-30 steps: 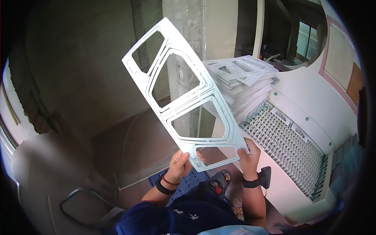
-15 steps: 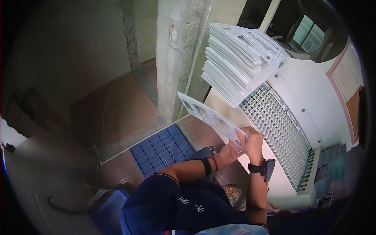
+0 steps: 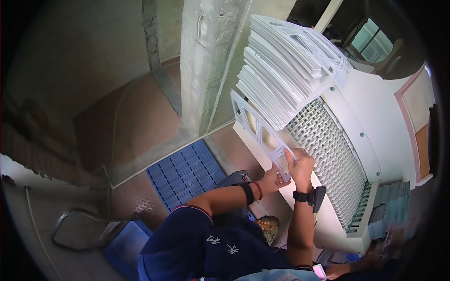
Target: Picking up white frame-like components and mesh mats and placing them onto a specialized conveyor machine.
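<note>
tilting the white panel [image 3: 259, 136] from face-on, i've brought it nearer the stack [image 3: 276, 75], shifting the handling there; my left hand [image 3: 270, 181] and right hand [image 3: 302, 168] clamp its end.

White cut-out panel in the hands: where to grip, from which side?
Probably the border strips at the near end of the white panel, coming from the person's side, thumb on one face, fingers on the other. It looks thin, with large openings leaving only narrow strips, and its far end points away from the person. The right hand grips that end; the left hand is there too.
</note>
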Demonstrator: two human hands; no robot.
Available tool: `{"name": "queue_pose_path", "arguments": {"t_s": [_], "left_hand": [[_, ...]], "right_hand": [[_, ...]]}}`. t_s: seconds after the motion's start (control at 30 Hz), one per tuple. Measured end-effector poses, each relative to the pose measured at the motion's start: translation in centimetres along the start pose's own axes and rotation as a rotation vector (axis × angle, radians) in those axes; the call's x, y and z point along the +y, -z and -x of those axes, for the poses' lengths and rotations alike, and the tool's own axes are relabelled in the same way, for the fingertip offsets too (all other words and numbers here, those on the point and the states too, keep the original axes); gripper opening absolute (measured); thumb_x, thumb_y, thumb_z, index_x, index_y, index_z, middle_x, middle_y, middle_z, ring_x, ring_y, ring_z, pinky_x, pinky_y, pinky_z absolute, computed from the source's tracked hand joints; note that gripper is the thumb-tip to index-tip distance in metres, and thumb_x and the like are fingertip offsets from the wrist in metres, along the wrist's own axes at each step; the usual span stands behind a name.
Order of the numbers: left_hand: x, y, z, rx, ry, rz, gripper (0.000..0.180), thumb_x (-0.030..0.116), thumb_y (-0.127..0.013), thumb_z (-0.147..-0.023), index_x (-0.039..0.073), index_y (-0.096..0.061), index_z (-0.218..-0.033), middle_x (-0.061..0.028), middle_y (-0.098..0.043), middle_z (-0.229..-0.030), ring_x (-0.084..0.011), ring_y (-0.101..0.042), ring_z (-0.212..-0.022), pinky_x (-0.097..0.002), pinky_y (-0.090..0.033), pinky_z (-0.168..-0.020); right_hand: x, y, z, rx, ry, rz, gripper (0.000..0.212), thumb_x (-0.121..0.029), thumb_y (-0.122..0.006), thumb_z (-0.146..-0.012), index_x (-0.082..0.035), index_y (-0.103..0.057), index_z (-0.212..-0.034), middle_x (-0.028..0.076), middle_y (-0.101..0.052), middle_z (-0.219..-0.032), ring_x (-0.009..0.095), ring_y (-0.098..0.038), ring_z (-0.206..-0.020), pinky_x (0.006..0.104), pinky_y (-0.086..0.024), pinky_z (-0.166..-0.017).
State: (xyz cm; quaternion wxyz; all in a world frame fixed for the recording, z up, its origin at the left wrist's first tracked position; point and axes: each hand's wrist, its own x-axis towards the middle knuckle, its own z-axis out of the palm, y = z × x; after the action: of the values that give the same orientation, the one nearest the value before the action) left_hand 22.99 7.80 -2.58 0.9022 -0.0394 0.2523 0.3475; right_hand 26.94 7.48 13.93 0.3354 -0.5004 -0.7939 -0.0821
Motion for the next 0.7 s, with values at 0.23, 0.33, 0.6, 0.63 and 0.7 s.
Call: {"name": "queue_pose_path", "arguments": {"t_s": [0.23, 0.33, 0.6, 0.63, 0.7], "left_hand": [[1.3, 1.4, -1.7, 0.11, 0.007, -0.05, 0.056, 0.052, -0.018, -0.094, 0.009, -0.047, -0.114, -0.0099, -0.059, -0.103, -0.0265, -0.059, -0.09, -0.0434, -0.048, -0.082], [1.3, 4.1, -0.1, 0.006, -0.007, -0.053, 0.055, 0.052, -0.018, -0.094, 0.01, -0.047, -0.115, -0.0086, -0.06, -0.104, -0.0254, -0.059, -0.093, -0.0423, -0.047, -0.083], [3.3, 6.8, 13.8, -0.089, -0.429, -0.102, 0.045, 0.039, -0.024, -0.098, 0.005, -0.045, -0.119, -0.0104, -0.058, -0.112, -0.0225, -0.058, -0.099, -0.0356, -0.047, -0.086], [3.6, 7.0, 15.5, -0.184, -0.485, -0.093, 0.038, 0.03, -0.029, -0.098, 0.004, -0.044, -0.121, -0.0111, -0.057, -0.114, -0.023, -0.057, -0.102, -0.0356, -0.046, -0.088], [3.7, 7.5, 17.7, -0.205, -0.56, -0.136, 0.036, 0.028, -0.03, -0.098, 0.004, -0.044, -0.121, -0.0117, -0.056, -0.115, -0.0232, -0.057, -0.102, -0.0358, -0.045, -0.089]], "right_hand": [[3.2, -1.6, 1.5, 0.026, -0.208, 0.076, 0.024, -0.024, -0.065, -0.079, -0.003, -0.062, -0.068, 0.016, -0.058, -0.063, 0.033, -0.057, -0.055, 0.0391, -0.043, -0.049], [-0.1, -1.9, 1.6, 0.009, -0.084, 0.037, 0.022, -0.023, -0.064, -0.079, -0.004, -0.063, -0.068, 0.015, -0.059, -0.065, 0.033, -0.057, -0.057, 0.0383, -0.044, -0.051], [-1.1, -3.3, 2.1, -0.112, -0.55, -0.855, 0.025, -0.018, -0.066, -0.083, 0.006, -0.065, -0.087, 0.002, -0.062, -0.074, 0.006, -0.05, -0.067, 0.0209, -0.04, -0.059], [-1.2, -3.6, 2.1, -0.076, -0.641, -0.931, 0.025, -0.018, -0.066, -0.083, 0.006, -0.066, -0.088, 0.002, -0.062, -0.075, 0.006, -0.051, -0.067, 0.0206, -0.04, -0.06], [-1.5, -4.3, 2.3, -0.048, -0.745, -1.029, 0.024, -0.017, -0.066, -0.082, 0.006, -0.065, -0.09, 0.003, -0.062, -0.077, 0.007, -0.052, -0.07, 0.0197, -0.04, -0.063]]}}
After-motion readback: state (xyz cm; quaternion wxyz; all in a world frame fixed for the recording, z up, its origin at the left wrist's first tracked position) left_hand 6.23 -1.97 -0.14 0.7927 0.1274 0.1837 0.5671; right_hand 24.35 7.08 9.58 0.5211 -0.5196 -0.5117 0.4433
